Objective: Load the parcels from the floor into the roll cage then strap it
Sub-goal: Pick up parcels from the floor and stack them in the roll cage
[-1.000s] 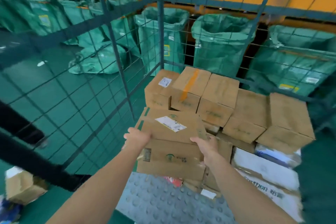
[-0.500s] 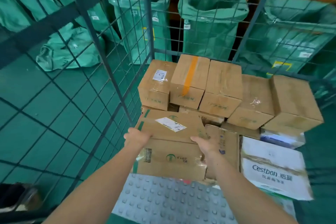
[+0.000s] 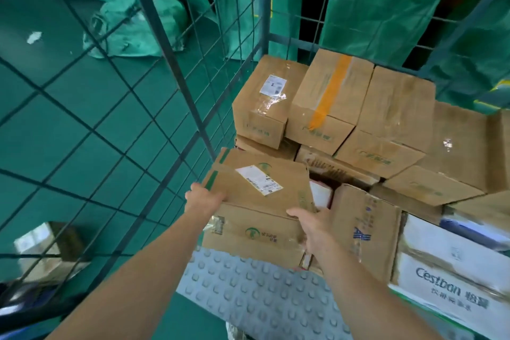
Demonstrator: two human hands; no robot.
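Both hands hold a flat brown cardboard parcel with a white label, low in the centre of the frame. The left hand grips its left edge and the right hand its right corner, thumbs on top; the fingers curl out of sight round the sides. The parcel sits inside the blue-green wire-mesh roll cage, at the front left of the load just above the grey studded floor plate. Stacked brown cartons already fill the back, and a white printed carton lies at lower right. Loading seems well along. A blurred cardboard box on the floor at lower left looks left to load, and no strap is visible.
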